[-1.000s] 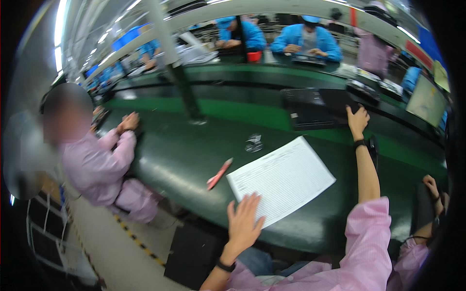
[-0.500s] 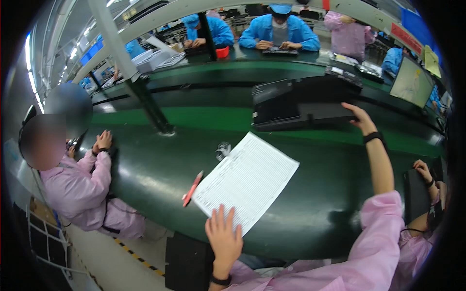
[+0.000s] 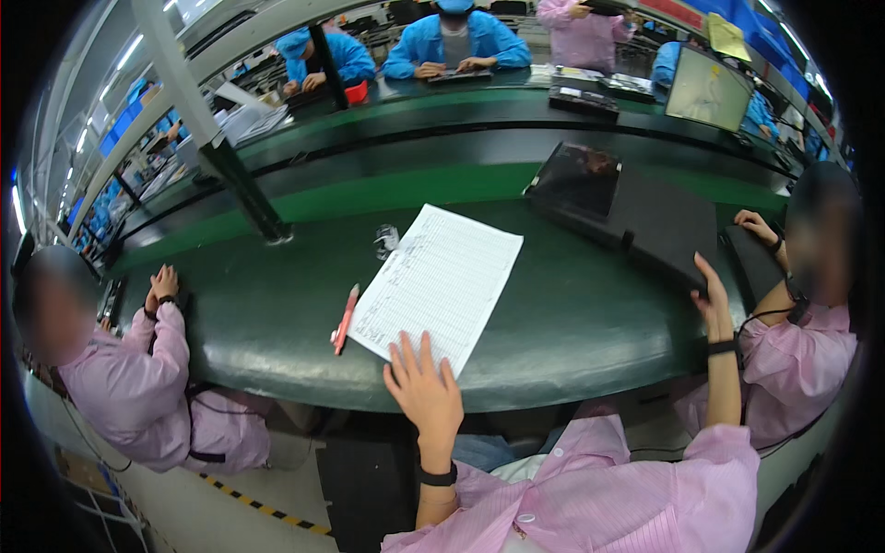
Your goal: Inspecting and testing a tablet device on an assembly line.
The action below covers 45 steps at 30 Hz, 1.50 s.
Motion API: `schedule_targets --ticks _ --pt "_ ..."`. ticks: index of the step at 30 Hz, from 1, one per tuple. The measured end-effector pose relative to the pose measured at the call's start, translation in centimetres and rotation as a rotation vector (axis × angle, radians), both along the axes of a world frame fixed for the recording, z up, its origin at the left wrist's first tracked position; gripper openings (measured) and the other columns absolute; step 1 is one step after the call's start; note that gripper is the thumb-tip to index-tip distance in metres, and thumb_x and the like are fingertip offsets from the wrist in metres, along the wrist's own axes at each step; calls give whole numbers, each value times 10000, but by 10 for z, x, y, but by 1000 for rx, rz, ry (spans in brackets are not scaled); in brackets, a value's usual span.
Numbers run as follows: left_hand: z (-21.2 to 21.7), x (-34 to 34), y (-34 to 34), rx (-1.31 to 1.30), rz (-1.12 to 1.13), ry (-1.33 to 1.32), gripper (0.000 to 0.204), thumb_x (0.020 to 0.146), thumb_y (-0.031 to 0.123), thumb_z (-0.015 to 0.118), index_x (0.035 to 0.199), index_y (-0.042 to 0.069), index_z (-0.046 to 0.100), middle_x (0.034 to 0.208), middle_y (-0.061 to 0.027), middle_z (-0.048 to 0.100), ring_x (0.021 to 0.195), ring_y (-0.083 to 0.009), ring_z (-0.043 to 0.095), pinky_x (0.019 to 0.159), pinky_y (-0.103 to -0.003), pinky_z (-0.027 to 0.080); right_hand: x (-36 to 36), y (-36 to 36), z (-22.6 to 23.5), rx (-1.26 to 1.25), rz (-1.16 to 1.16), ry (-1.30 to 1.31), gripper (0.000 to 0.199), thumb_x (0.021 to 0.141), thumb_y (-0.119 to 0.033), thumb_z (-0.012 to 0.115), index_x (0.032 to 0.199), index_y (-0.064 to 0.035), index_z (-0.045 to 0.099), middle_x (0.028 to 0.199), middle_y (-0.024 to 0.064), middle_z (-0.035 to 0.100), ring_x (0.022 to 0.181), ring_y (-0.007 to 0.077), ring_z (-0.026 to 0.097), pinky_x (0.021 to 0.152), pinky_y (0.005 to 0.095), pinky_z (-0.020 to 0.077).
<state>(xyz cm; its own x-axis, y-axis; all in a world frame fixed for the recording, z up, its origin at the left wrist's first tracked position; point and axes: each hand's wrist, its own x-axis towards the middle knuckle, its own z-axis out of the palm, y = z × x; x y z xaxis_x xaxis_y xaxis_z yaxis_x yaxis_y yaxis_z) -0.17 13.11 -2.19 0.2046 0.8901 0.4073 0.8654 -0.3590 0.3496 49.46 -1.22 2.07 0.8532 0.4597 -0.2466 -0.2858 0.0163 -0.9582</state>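
Note:
My left hand (image 3: 426, 387) lies with its fingers spread over the lower edge of a printed paper sheet (image 3: 452, 267), a ruled form with some handwriting at its left side. Beside the sheet is a red pen (image 3: 346, 320), and a small crumpled clear plastic piece (image 3: 386, 241) rests near its upper left edge. With my right hand (image 3: 712, 293) I grip the near right end of a long flat black tray-like piece (image 3: 659, 217). A glossy dark panel (image 3: 579, 180) sits on its far left end. What lies beneath the tray is hidden.
Co-workers in pink sit close on my left (image 3: 120, 378) and right (image 3: 793, 341). A metal post (image 3: 230, 180) rises from the green bench (image 3: 267, 323). Across it, people in blue work, and a monitor (image 3: 708, 88) stands at the far right.
My right hand has drawn the black tray toward me and to the right, turning it at a slant. The left hand stays on the sheet. The view has shifted.

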Motion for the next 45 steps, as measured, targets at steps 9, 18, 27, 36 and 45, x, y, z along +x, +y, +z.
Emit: schedule_targets --ticks 9,18,27,36,45 --pt "67 83 -22 -61 -428 -446 562 981 258 560 1467 37 386 1537 -236 322 1455 -420 223 1172 -467 201 -95 -147 -14 -93 -55 -100 301 848 -257 747 1019 -37 633 772 13 636 521 98 564 364 230 337" --pt "27 99 -2 -593 -398 -934 633 1010 348 532 1441 -81 356 1408 -319 465 1313 -357 488 1063 -377 390 -89 -156 2 -395 274 -293 352 865 -313 736 934 19 641 694 56 616 403 99 509 325 241 338" --pt "24 99 -12 -599 -408 -961 522 994 264 567 1387 -64 467 1356 -277 538 1243 -304 547 1047 -345 402 -114 -108 22 -784 -66 -1264 503 840 -376 728 1100 46 640 1003 208 670 890 408 653 762 422 519" --pt "15 97 -6 -519 -459 -1001 525 1034 186 484 1475 -57 335 1521 -239 363 1420 -278 355 1156 -342 251 -207 1 10 -126 332 -1032 528 923 -367 637 1268 27 566 1176 227 628 1144 374 572 981 418 453" --pt "31 106 -7 -403 -473 -961 447 1052 149 385 1471 -5 359 1504 -236 389 1412 -302 366 1154 -376 253 -246 18 -13 -19 73 -898 468 832 -253 749 1225 -41 610 1038 134 664 984 282 633 932 398 463"
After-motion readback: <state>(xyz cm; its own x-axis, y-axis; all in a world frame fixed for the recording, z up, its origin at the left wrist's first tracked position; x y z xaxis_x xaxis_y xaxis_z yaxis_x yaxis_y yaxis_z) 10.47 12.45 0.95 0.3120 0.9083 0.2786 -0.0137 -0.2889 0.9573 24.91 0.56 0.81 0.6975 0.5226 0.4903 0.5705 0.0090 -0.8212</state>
